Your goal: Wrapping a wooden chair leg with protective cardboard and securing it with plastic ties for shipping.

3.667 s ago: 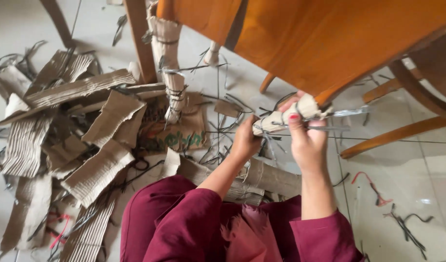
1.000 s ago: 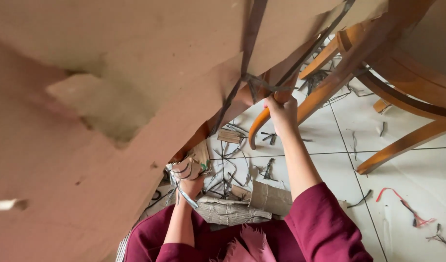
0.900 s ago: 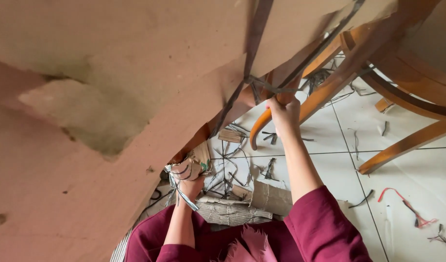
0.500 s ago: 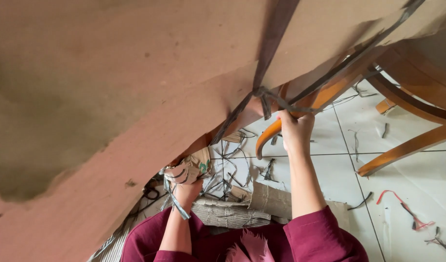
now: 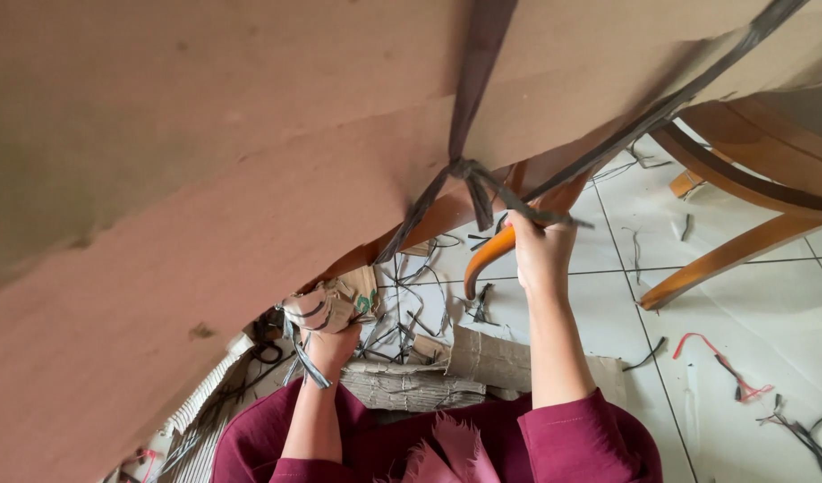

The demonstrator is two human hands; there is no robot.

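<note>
A big brown cardboard sheet (image 5: 250, 152) fills the upper left of the head view, bound by dark grey straps (image 5: 469, 107) that meet in a knot (image 5: 472, 170). My right hand (image 5: 540, 246) is raised and closed on the strap ends just right of the knot. My left hand (image 5: 326, 326) is lower, under the sheet's edge, gripping a crumpled wad of cardboard (image 5: 326, 304) with a grey strap hanging from it. Maroon sleeves cover both my arms.
Curved orange wooden chair legs (image 5: 733, 250) stand at the right on white floor tiles (image 5: 751, 331). Corrugated cardboard scraps (image 5: 411, 385) lie by my knees. Loose strap bits and a red cord (image 5: 719, 362) litter the floor.
The cardboard sheet has come up over the view since the earliest frame. In the last second it has swung lower and wider, and my right hand has shifted right with the straps.
</note>
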